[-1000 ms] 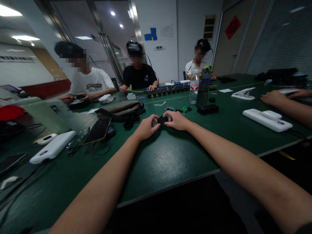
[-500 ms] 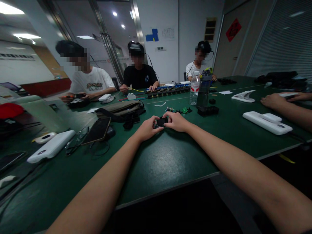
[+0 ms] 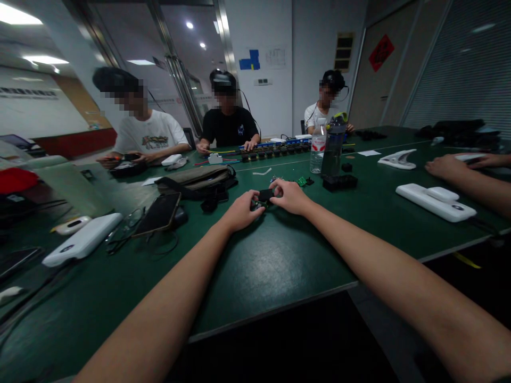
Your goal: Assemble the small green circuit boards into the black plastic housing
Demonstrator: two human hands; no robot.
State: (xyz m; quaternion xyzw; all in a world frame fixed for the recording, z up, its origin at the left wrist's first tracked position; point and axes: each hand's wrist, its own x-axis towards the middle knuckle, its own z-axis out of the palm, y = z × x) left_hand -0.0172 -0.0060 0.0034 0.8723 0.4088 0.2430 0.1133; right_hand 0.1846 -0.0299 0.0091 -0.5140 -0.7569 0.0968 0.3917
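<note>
Over the green table, a small black rectangular piece (image 3: 265,194) sits between my two hands. My left hand (image 3: 241,210) pinches at its left side with thumb and fingertips, where a bit of something greenish shows just below the piece. From the right, my right hand (image 3: 290,197) grips the piece between thumb and fingers. The fingertips hide parts of its edges. Just beyond my right hand lie a small green circuit board (image 3: 302,181) and some thin wires, partly covered by the hand.
A black tray-like part (image 3: 340,182), a dark bottle (image 3: 334,146) and a clear water bottle (image 3: 318,149) stand to the right. Leftward are a phone (image 3: 157,214), a bag (image 3: 199,180) and a white power bank (image 3: 82,239). A co-worker's hands (image 3: 449,167) rest at far right.
The black piece is tilted slightly differently, and more of its top face shows. My right fingers have shifted a little on it. Both hands stay in nearly the same place.
</note>
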